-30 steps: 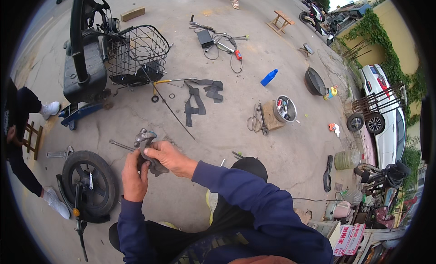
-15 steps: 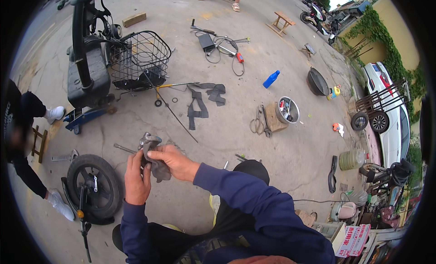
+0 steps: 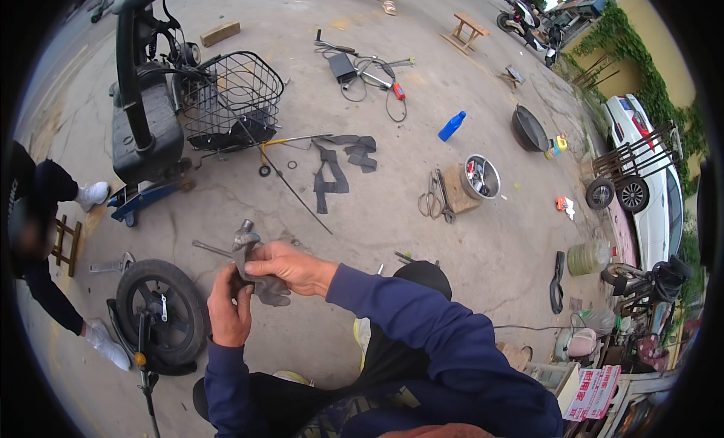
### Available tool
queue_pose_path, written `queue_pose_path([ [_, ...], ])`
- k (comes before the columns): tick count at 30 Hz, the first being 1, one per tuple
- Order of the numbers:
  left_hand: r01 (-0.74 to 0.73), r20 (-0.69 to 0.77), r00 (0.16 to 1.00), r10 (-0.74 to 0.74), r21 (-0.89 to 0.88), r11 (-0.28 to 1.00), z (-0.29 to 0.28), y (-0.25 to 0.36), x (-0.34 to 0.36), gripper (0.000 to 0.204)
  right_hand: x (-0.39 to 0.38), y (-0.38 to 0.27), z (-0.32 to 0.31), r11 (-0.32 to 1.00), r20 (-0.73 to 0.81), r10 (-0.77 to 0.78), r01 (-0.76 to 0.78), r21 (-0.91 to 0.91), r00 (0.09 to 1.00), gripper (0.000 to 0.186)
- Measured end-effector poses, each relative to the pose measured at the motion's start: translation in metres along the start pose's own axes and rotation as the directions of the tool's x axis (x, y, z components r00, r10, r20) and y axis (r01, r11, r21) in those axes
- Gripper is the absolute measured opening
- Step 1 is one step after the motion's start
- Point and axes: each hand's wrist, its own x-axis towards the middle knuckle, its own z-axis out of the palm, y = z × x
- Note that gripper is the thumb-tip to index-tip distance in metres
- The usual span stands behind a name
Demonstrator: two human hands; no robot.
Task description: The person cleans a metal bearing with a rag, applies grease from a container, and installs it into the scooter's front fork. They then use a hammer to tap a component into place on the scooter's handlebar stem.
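My right hand (image 3: 292, 268) pinches a grey rag (image 3: 271, 292), whose loose end hangs below the fingers. The rag is wrapped about a greyish metal part (image 3: 245, 238) with a rounded top end; most of it is covered, so its kind is unclear. Against the rag's lower left side, my left hand (image 3: 229, 308) is closed with bent fingers, holding the covered part from below. Just beyond the hands lies a thin metal tool (image 3: 211, 248) on the ground. Left of them rests a black wheel (image 3: 162, 313) with a tyre and a crank arm.
An electric scooter (image 3: 143, 99) with a wire basket (image 3: 234, 99) stands far left. Beside it are black rubber strips (image 3: 332, 174). Further right are a blue bottle (image 3: 452, 126), a metal bowl (image 3: 480, 177) of small parts, scissors (image 3: 431, 197) and a black basin (image 3: 529, 129). A person (image 3: 45, 212) sits at left.
Both hands stay on the rag-wrapped part and have shifted slightly downward. The part is turned a little, its top end now more upright. The rag's loose end is bunched differently.
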Motion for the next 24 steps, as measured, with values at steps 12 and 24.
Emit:
queue_pose_path([
  [12, 0.188, -0.05, 0.975, -0.215, -0.321, 0.928, 0.013, 0.0, 0.005, 0.035, -0.003, 0.008, -0.005, 0.998, -0.078, 0.057, -0.054, 0.044, 0.995, 0.025],
  [24, 0.318, 0.141, 0.931, -0.336, -0.766, 0.558, 0.014, -0.011, 0.006, 0.041, -0.001, 0.015, 0.003, 0.93, -0.047, -0.199, 0.174, -0.323, 0.979, 0.023],
])
